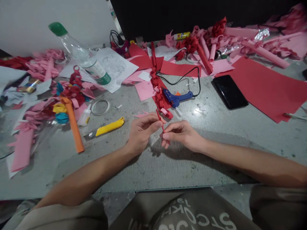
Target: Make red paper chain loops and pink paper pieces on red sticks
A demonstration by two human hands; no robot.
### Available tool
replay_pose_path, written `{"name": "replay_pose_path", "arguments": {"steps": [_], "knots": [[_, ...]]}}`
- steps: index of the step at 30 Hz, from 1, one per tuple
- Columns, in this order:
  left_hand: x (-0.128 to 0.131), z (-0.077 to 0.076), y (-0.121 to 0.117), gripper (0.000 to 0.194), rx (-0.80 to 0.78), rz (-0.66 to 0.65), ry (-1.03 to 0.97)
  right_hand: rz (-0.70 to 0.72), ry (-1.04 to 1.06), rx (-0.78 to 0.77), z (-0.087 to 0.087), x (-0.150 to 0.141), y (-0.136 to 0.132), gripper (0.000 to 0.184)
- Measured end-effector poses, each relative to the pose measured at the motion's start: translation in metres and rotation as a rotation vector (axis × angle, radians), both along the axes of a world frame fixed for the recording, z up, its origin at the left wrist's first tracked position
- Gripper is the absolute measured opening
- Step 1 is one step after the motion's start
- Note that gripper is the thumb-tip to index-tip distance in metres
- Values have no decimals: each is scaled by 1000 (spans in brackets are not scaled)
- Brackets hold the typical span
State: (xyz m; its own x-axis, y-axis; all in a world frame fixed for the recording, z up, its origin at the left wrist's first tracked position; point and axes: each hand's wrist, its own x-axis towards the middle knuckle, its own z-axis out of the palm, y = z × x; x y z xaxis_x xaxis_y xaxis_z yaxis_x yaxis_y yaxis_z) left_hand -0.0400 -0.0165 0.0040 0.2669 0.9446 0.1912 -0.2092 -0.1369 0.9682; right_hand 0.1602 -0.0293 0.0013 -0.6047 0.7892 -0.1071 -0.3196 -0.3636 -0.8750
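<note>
A thin red paper strip [161, 122], seen nearly edge-on, is pinched between both hands above the grey table. My left hand [144, 130] grips its upper part between thumb and fingers. At the lower end, my right hand [181, 134] pinches it with thumb and forefinger. Just beyond the fingers lies a chain of curled red paper pieces [160, 95], a few pink bits among them. A blue glue gun [177, 97] rests against that chain, its black cord trailing back. The parts of the strip under my fingertips are hidden.
To the left lie a yellow box cutter [109, 126] with its blade out, an orange paper tube [73, 124] and a tape ring [100, 107]. A plastic bottle [82, 57] leans behind them. A black phone [229, 91] and red sheets [268, 86] occupy the right.
</note>
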Motion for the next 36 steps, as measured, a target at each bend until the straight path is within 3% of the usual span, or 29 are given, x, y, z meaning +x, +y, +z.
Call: {"name": "replay_pose_path", "arguments": {"steps": [12, 19, 36], "knots": [[-4, -3, 4, 10, 10, -64, 4, 98, 16, 41, 0, 5, 2, 21], [0, -1, 2, 10, 39, -16, 6, -70, 49, 17, -1, -1, -1, 20], [-3, 0, 1, 20, 47, -84, 106, 16, 12, 62, 0, 2, 0, 19]]}}
